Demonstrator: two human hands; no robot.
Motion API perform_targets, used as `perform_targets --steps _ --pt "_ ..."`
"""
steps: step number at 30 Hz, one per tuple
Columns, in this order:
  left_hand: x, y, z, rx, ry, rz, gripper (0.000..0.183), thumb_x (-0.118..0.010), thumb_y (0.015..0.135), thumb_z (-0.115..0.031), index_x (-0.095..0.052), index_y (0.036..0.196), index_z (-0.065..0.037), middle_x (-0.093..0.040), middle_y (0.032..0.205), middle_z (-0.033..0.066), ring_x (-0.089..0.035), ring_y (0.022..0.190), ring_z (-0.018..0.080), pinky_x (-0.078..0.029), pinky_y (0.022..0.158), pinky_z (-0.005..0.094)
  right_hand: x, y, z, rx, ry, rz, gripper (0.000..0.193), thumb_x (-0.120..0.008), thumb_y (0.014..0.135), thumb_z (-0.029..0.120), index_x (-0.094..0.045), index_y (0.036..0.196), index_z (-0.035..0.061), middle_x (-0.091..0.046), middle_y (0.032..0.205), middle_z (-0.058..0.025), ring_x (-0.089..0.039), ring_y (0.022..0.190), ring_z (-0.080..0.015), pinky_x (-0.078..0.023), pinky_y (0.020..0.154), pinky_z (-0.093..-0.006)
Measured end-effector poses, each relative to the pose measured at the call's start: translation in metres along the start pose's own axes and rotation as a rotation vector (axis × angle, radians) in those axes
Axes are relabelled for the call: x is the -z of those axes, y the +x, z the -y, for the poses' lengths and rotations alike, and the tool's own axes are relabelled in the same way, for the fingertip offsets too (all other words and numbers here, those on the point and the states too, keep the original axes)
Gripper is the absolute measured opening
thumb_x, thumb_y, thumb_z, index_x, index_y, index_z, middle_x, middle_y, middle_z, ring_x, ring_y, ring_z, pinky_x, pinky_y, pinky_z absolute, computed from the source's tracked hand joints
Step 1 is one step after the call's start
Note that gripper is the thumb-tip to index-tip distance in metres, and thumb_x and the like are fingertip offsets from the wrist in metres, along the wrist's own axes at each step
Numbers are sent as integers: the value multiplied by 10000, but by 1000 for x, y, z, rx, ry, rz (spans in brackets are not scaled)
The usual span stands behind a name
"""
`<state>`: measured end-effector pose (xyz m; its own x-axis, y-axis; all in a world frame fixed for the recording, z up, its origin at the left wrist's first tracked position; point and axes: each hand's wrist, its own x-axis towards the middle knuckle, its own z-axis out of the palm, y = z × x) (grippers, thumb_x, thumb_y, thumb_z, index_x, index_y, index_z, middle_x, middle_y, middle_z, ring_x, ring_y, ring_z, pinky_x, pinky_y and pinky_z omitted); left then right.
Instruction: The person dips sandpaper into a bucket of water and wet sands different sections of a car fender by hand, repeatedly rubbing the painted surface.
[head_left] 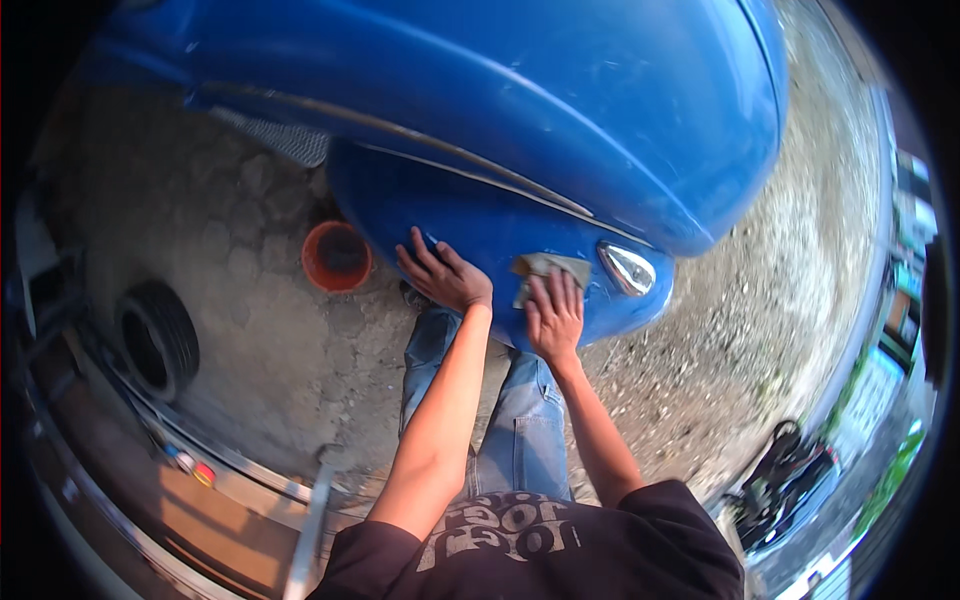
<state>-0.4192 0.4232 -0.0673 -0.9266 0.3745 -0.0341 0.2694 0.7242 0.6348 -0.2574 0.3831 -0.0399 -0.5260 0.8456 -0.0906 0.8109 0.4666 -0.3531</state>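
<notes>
A glossy blue car fender point(400, 200) curves out in front of my legs, below the big rounded blue hood point(480, 90). My left hand point(452, 280) rests on the fender with its fingers spread, holding nothing. Under the fingers of my right hand point(556, 318) lies a folded greyish-tan cloth point(549, 264), pressed flat against the paint. Just right of that cloth sits a teardrop-shaped chrome lamp point(628, 268), apart from my fingers.
An orange-red bucket point(311, 262) with dark contents stands on the ground left of the fender. Farther left, a black tire point(160, 340) stands beside a metal-framed structure. Gravel point(740, 340) spreads to the right, with a dark motorcycle point(788, 485) at lower right.
</notes>
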Motion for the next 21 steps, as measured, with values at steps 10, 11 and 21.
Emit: perform_targets --steps 10,11,21 --pt "8 0 -6 82 5 92 492 -320 1047 -359 -402 1498 -180 -246 1585 190 -296 1440 380 -255 1150 522 -32 16 10 -1293 330 -885 518 -345 1061 288 -326 1541 95 -204 1613 -244 -198 1489 -419 -168 1212 -495" --pt "5 -4 -7 75 0 97 483 -333 1048 -349 -407 1494 -181 -238 1587 188 -302 1436 381 -273 1142 525 -26 11 -13 -1404 365 -912 519 -339 1065 294 -317 1545 98 -186 1618 -241 -190 1493 -412 -175 1213 -487" --pt "-1 21 14 -5 138 114 506 -275 1068 -387 -342 1521 -171 -275 1570 214 -279 1456 366 -258 1162 512 -66 -83 52 -951 440 -725 531 -610 963 237 -454 1466 173 -322 1571 -213 -317 1439 -427 -313 1146 -487"
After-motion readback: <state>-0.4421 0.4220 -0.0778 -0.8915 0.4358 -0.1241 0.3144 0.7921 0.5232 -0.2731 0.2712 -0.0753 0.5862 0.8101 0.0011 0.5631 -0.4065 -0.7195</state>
